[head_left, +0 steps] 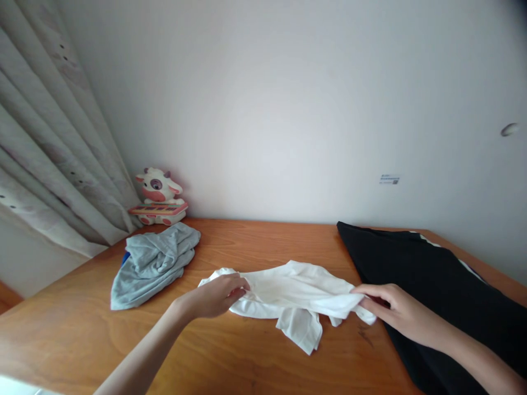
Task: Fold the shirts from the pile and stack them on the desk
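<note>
Wooden table (255, 241): orange-brown top carrying all the cloth; bare along the near edge.
Black garment (432, 274): spread flat over the right end, touching the right wrist.
White garment (296, 293): mid-table, bunched and creased, one flap hanging toward the near edge; by the look of it nothing is folded yet, so smoothing and folding remain.
Grey garment (150, 263): crumpled heap at left, well apart, untouched.
Toy cow (158, 197): by the wall, beside the curtain (49, 153).
Left hand (216, 296): fingers closed on the white cloth's left end.
Right hand (397, 310): fingers pinching its right end.
</note>
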Demonstrator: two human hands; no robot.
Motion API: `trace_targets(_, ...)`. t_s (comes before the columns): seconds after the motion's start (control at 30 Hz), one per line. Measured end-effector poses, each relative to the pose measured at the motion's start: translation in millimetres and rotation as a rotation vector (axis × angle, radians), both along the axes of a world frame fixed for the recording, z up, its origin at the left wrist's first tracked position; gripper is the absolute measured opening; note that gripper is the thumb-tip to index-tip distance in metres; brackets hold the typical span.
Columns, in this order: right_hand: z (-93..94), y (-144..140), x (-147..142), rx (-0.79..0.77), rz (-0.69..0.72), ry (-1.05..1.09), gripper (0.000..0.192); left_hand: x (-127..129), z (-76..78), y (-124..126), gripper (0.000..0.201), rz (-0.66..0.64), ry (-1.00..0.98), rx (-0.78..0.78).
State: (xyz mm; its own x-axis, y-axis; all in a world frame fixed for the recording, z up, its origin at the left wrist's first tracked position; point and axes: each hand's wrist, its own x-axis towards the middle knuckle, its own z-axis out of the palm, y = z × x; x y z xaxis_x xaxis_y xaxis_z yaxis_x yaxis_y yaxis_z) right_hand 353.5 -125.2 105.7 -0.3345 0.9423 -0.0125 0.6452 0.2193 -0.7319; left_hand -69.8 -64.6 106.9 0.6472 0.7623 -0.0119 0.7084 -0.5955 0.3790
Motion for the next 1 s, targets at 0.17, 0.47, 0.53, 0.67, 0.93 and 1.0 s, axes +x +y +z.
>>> trace_targets(0.17,4.8,-21,15,-0.318,0.156,0.062,0.044,3,27.0,-31,0.026,-0.067,0.160,-0.368)
trace_targets(0.47,-6.7,15,17,-0.838,0.396,0.278,0.054,9,27.3,10,0.034,-0.114,-0.082,-0.844)
trace_targets(0.53,13.0,50,0,-0.466,0.095,0.410,0.045,24,38.3,49,0.038,0.125,-0.465,-0.463)
trace_targets(0.67,35.0,102,-32,0.109,-0.289,0.379,0.077,56,63.3,105,0.065,0.431,-0.762,0.298)
trace_targets(0.93,-50.5,59,-42,0.177,-0.090,-0.230,0.051,79,-14.4,35,0.027,0.088,-0.218,0.186)
trace_targets(1.0,-69.8,46,-39,0.132,-0.098,-0.323,0.061,79,-47.0,16,0.035,0.044,-0.157,0.168)
